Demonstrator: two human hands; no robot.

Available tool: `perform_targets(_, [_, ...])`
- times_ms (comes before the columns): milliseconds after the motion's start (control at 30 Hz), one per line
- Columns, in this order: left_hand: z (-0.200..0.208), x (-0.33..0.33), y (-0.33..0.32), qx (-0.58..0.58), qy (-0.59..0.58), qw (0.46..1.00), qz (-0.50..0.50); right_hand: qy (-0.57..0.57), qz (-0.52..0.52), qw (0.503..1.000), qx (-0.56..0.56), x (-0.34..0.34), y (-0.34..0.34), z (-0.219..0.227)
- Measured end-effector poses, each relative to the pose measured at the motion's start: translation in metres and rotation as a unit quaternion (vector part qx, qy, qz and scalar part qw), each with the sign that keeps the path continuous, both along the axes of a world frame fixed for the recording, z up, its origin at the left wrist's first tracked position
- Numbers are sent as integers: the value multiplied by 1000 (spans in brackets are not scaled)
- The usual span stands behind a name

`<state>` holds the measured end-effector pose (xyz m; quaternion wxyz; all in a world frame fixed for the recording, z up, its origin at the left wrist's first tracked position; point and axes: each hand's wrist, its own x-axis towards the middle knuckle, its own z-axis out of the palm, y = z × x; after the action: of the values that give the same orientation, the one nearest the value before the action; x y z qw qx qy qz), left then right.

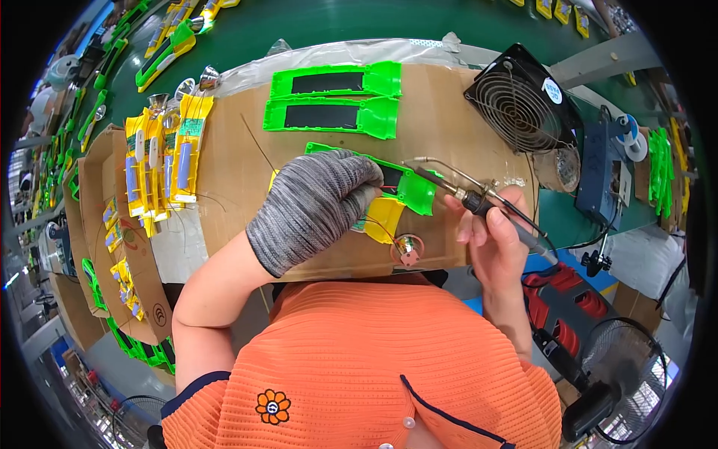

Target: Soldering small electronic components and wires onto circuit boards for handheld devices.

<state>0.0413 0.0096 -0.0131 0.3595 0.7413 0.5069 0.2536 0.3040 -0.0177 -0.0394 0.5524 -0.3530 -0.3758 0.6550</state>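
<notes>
My left hand (318, 202), in a grey knitted glove, is closed with its fingertips pinched over a green plastic casing half (416, 192) with a dark panel. What the fingertips pinch is hidden; a bit of red wire shows beside them. My bare right hand (499, 238) grips a soldering iron (476, 203) with a thin metal tube fixed along it. The iron's tip is above the casing's far edge; contact cannot be told. Partly under the casing lies a yellow plastic part (384, 218), with a round silvery lamp reflector (407, 249) near it.
Two green casing halves (329, 116) lie farther back on the cardboard (232, 150). Several yellow parts with blue cells (185, 165) stand in a row at left, beside a cardboard box (142, 258). A black fan (516, 105) and a blue soldering station (598, 168) are at right.
</notes>
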Motion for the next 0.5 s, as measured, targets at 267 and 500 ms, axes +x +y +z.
perform_targets(267, [11, 12, 10, 47, 182, 980, -65, -107, 38, 993, -45, 26, 12, 5])
perform_targets(500, [16, 18, 12, 40, 277, 955, -103, -129, 78, 986, -64, 24, 14, 10])
